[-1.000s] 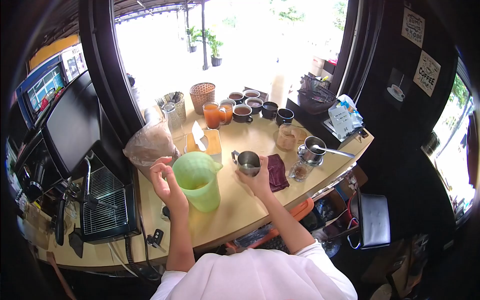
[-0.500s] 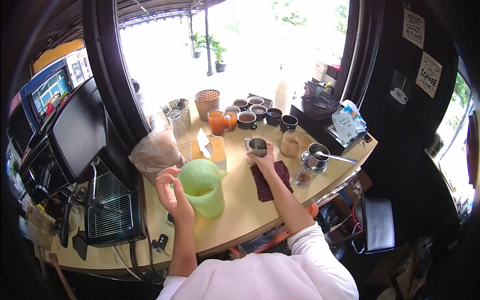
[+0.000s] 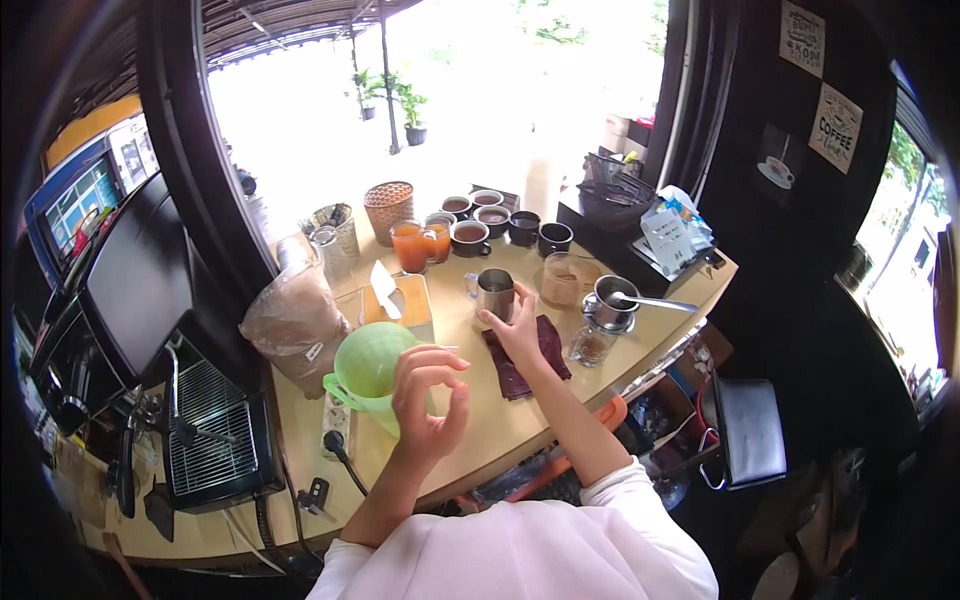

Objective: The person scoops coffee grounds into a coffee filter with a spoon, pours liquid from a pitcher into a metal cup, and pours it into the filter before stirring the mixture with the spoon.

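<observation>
The pitcher [image 3: 368,358] is a translucent pale green, the metal cup [image 3: 494,296] a plain silver-grey, and the cloth [image 3: 508,368] a deep maroon, all against the pale tan of the counter [image 3: 480,430]. Bright orange fills the clear glass mugs [image 3: 408,248], beside black cups [image 3: 522,229] and a brown basket [image 3: 389,214] with a woven pattern. The tissue [image 3: 383,291] is white, the espresso machine [image 3: 130,270] black, and the poster [image 3: 837,128] cream with dark lettering.
</observation>
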### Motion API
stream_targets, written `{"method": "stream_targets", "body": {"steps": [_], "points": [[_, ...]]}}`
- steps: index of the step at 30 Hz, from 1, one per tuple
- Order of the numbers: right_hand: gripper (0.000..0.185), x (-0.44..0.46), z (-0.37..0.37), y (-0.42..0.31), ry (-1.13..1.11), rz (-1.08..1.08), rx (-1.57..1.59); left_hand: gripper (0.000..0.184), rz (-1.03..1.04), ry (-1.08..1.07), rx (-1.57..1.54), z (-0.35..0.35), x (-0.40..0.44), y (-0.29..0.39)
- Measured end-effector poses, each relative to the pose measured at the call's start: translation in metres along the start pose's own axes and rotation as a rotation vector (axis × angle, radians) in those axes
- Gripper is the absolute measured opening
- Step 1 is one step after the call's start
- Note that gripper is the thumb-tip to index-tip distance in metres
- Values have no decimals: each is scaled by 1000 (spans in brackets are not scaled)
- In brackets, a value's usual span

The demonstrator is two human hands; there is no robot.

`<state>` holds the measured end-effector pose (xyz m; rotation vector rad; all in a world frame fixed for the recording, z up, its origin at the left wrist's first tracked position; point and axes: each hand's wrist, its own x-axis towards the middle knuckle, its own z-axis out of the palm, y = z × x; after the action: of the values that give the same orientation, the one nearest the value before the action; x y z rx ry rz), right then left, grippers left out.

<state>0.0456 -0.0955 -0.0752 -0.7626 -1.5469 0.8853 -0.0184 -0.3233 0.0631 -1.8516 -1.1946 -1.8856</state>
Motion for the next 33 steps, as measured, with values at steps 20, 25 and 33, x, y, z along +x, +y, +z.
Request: {"method": "stream_targets", "body": {"steps": [20, 25, 33], "points": [[52, -18, -225, -74, 339, 106, 585, 6, -568, -219, -376, 124, -23, -71], [28, 7, -243, -73, 183, 100, 517, 15, -523, -205, -379, 148, -9, -81], [10, 42, -256, -76, 22, -51, 322, 83, -474, -522, -604, 203, -14, -110]]}}
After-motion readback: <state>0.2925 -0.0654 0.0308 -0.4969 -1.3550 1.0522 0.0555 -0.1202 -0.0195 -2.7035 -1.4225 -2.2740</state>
